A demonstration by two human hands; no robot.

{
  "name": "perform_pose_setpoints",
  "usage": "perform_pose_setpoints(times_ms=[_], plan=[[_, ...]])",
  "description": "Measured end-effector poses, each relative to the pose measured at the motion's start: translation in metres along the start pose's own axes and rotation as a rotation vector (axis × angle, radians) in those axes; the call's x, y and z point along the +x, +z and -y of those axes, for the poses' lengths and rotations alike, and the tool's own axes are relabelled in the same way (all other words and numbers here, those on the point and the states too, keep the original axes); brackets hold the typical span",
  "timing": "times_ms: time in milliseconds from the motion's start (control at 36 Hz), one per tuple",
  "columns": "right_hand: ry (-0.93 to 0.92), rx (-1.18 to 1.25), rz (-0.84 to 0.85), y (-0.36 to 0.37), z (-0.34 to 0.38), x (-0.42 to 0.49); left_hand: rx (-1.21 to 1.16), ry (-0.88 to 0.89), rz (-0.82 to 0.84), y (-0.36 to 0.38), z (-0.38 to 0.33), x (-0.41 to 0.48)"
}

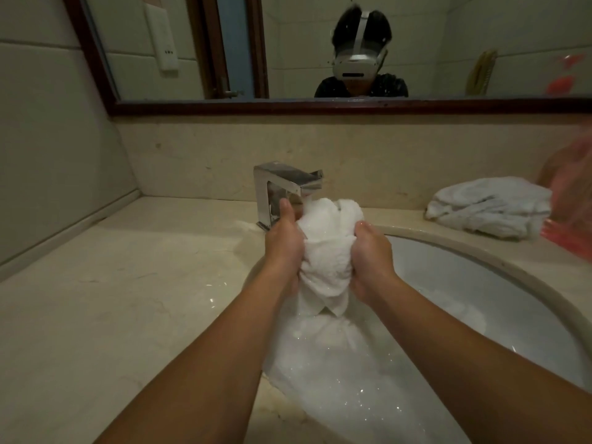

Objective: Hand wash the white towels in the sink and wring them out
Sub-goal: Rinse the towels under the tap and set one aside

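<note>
A wet white towel (326, 251) is bunched up above the sink (499, 261), just in front of the chrome faucet (278, 190). My left hand (283, 241) grips its left side and my right hand (373, 251) grips its right side, both closed tightly on the cloth. Its lower end hangs down between my wrists. More white towel (346, 373) lies soaked and glistening in the basin below my forearms. Another crumpled white towel (487, 206) rests on the counter at the right, behind the basin's rim.
The beige stone counter (128, 299) stretches to the left of the sink, with a tiled wall beside it. A wood-framed mirror (320, 105) hangs above the backsplash. A pink plastic bag (570, 203) sits at the far right edge.
</note>
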State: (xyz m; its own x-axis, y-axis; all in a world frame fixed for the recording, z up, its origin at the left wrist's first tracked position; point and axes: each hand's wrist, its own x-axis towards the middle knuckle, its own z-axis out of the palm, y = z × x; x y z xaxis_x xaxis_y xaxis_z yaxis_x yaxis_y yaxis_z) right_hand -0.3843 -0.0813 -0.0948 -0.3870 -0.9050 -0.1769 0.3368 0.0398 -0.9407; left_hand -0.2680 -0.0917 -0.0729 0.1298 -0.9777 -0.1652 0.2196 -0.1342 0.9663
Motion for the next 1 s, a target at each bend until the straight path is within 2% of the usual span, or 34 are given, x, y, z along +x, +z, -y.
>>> perform_pose_setpoints(times_ms=[83,194,278,417,583,694,889,1000], plan=[[-0.014,-0.024,0.053,0.003,-0.001,-0.002,-0.041,-0.018,-0.032,-0.003,0.007,0.010],[-0.063,-0.100,0.124,0.007,-0.005,-0.003,-0.082,0.042,-0.096,-0.006,0.008,0.014],[-0.035,-0.109,0.193,0.009,-0.005,-0.002,-0.099,0.088,-0.112,-0.009,0.002,0.009],[-0.168,-0.159,0.162,0.011,0.001,-0.009,0.131,0.169,-0.084,-0.009,-0.005,-0.004],[-0.279,-0.099,0.057,0.010,0.009,-0.012,0.155,-0.051,0.051,-0.006,0.002,-0.002],[-0.291,-0.050,0.022,0.013,0.013,-0.014,0.109,-0.174,0.070,-0.006,0.006,0.005],[-0.274,-0.060,0.022,0.014,0.015,-0.009,0.104,-0.240,0.078,-0.006,0.004,0.004],[-0.217,-0.106,0.080,0.012,0.014,-0.006,0.006,-0.240,0.034,-0.006,0.010,0.015]])
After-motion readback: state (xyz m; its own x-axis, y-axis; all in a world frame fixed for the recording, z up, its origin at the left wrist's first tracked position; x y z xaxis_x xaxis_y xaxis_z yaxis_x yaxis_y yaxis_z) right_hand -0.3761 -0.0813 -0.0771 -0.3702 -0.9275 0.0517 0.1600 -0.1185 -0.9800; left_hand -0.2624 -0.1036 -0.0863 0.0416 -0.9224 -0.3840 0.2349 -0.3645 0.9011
